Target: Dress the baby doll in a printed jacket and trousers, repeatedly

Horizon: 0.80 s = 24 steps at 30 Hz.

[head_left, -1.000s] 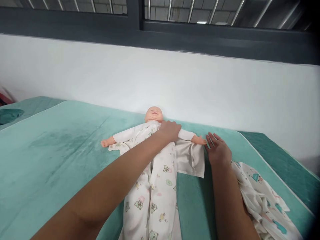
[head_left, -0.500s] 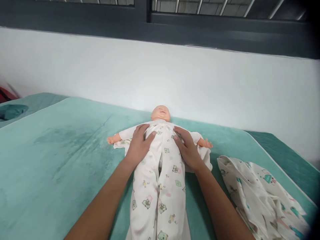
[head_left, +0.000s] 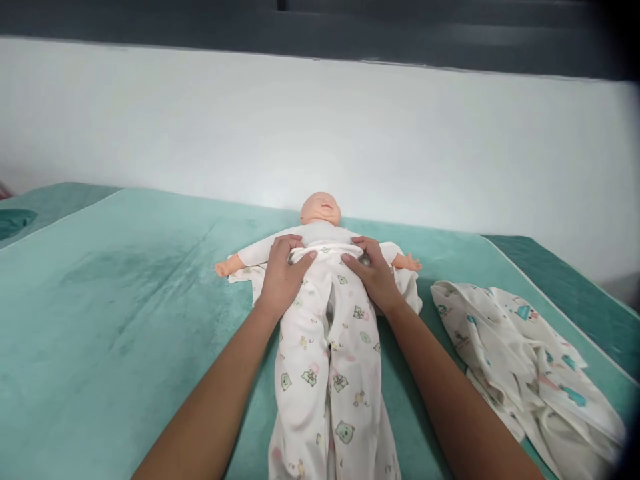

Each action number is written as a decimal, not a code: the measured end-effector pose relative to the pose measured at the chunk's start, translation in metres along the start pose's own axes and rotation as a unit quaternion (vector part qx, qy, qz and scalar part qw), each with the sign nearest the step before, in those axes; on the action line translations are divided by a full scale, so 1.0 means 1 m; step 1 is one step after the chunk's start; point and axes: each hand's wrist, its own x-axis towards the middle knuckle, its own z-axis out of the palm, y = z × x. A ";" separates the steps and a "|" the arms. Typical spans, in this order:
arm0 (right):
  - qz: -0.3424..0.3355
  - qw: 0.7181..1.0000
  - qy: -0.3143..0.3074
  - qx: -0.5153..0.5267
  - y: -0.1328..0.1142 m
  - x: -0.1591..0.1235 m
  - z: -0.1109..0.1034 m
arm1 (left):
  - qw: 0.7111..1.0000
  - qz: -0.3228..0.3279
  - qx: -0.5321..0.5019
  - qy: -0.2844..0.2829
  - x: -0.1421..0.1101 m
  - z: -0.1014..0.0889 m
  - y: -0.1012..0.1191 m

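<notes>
A baby doll lies on its back on a teal mat, head toward the white wall. It wears a white romper printed with small bears. My left hand rests on the doll's chest on the left side, fingers curled into the cloth at the neckline. My right hand sits on the chest's right side, its fingers pinching the same top edge. The doll's bare hands stick out to both sides.
A crumpled white printed cloth lies on the mat to the right of the doll. A darker green mat edge runs along the right. The white wall stands right behind the doll's head.
A second ago my left hand lay across the doll's chest and my right hand was flat beside it. Both hands came onto the chest, then gripped the romper's top edge.
</notes>
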 end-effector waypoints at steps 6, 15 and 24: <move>0.009 0.998 0.066 -0.021 -0.004 -0.009 -0.001 | 0.997 0.034 0.042 0.047 -0.005 0.002 -0.001; 0.081 0.987 -0.136 -0.019 0.001 -0.021 -0.030 | 0.991 -0.033 0.120 0.044 -0.028 -0.016 -0.005; 0.092 0.956 -0.278 -0.032 -0.022 -0.055 -0.056 | 0.971 -0.129 0.007 -0.204 -0.066 -0.073 -0.016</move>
